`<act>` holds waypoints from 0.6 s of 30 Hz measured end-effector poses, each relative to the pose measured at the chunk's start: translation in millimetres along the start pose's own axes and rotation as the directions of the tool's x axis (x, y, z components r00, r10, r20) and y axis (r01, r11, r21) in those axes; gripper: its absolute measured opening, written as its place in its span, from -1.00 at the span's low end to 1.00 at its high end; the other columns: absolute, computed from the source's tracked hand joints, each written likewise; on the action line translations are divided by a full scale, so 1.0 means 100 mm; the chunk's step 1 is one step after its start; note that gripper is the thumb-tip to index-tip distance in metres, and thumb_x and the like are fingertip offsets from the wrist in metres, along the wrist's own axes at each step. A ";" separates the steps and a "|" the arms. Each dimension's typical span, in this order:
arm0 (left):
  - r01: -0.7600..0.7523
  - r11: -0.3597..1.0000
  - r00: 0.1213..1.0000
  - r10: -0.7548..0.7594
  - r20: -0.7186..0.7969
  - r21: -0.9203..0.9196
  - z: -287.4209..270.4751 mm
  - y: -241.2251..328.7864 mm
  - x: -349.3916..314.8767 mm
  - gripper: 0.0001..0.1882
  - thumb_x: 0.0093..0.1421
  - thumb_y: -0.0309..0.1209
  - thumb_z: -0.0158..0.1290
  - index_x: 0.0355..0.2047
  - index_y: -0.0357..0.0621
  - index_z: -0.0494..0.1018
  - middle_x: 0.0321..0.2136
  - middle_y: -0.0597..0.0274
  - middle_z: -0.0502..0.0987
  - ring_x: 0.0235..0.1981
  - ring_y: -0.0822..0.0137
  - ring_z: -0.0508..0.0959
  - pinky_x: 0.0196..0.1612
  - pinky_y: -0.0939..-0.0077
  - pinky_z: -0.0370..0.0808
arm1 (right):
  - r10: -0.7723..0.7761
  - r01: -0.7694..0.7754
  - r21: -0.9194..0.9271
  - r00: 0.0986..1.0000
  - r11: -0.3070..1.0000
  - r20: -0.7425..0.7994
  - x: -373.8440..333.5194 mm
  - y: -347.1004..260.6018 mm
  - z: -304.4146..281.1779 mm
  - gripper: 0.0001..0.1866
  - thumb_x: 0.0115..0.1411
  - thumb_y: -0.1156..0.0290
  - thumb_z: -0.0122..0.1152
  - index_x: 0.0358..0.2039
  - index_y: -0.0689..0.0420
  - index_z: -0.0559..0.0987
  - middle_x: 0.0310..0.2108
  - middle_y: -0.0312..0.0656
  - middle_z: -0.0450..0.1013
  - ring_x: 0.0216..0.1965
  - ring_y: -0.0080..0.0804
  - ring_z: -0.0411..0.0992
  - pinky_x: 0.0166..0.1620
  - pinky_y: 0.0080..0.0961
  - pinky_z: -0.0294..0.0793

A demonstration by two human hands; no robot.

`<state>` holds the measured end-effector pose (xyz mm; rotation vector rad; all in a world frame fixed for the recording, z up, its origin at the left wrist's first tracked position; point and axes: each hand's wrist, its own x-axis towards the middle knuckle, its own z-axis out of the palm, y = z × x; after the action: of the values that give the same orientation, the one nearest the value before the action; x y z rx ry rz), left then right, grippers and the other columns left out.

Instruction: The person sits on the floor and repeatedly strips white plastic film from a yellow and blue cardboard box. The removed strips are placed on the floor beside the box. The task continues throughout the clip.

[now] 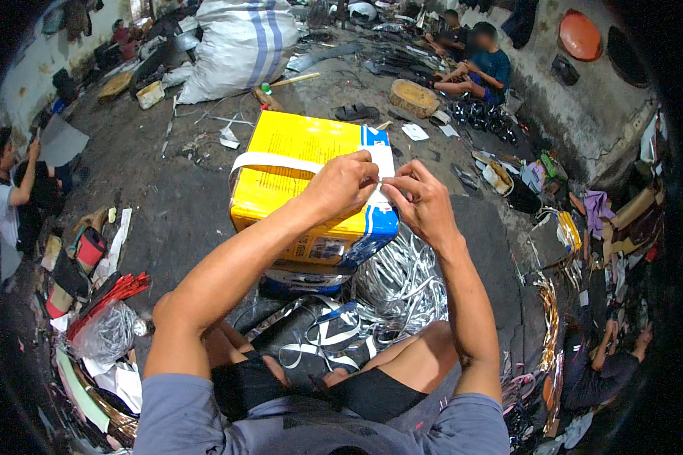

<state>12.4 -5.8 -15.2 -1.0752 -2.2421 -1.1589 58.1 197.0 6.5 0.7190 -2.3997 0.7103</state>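
Note:
In front of me stands a yellow and blue box [292, 144], raised above the floor on another blue-edged thing that it partly hides. A flat white strap [277, 159] loops up from the box's left side and runs beneath my left hand [345, 182]. Over the box's right end, that hand's fingers are closed in a pinch. My right hand [423, 199] pinches right beside it, the fingertips almost meeting. Something small and pale shows between them, too small to name. Silver strips [402, 284] lie bundled below the box, with loose white strapping [330, 334] by my legs.
A big white sack [239, 49] stands at the far left, and a round wood block [413, 98] sits beyond the box. Red strips and a clear bag [106, 330] lie at left. Other people sit at far right [489, 64], left [11, 197] and lower right [603, 371].

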 end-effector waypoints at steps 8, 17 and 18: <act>0.198 0.957 0.980 -0.194 0.036 -0.211 -0.03 -0.06 0.02 -0.90 0.03 -0.48 0.26 -0.45 -0.26 0.64 -0.45 0.09 0.59 -0.41 0.29 0.59 -0.30 0.40 0.53 | 0.133 -0.141 0.181 0.990 0.973 0.056 0.08 0.09 0.00 -0.84 0.05 0.41 0.47 -0.33 0.13 0.76 -0.37 -0.25 0.48 -0.42 -0.48 0.43 -0.36 -0.51 0.42; 0.263 0.955 0.964 -0.265 0.004 -0.136 0.01 -0.05 0.06 -0.90 -0.01 -0.46 0.21 -0.50 -0.25 0.64 -0.48 -0.01 0.64 -0.44 0.12 0.66 -0.30 0.29 0.58 | 0.449 -0.373 0.579 0.893 0.725 0.013 -0.07 0.22 0.37 -0.82 0.08 0.46 0.44 -0.35 0.22 0.63 -0.39 -0.30 0.44 -0.35 -0.61 0.41 -0.31 -0.62 0.41; 0.259 0.958 0.965 -0.261 0.004 -0.125 0.01 -0.05 0.07 -0.90 -0.01 -0.46 0.21 -0.50 -0.24 0.64 -0.48 0.00 0.64 -0.45 0.12 0.66 -0.30 0.29 0.58 | 0.478 -0.360 0.659 0.878 0.661 0.001 -0.07 0.24 0.43 -0.80 0.07 0.46 0.44 -0.33 0.21 0.58 -0.40 -0.33 0.41 -0.36 -0.62 0.39 -0.31 -0.63 0.39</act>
<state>3.9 -3.5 -14.1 -0.8306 -2.3819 -1.4236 34.1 190.2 -36.5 0.2966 -2.1493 1.7820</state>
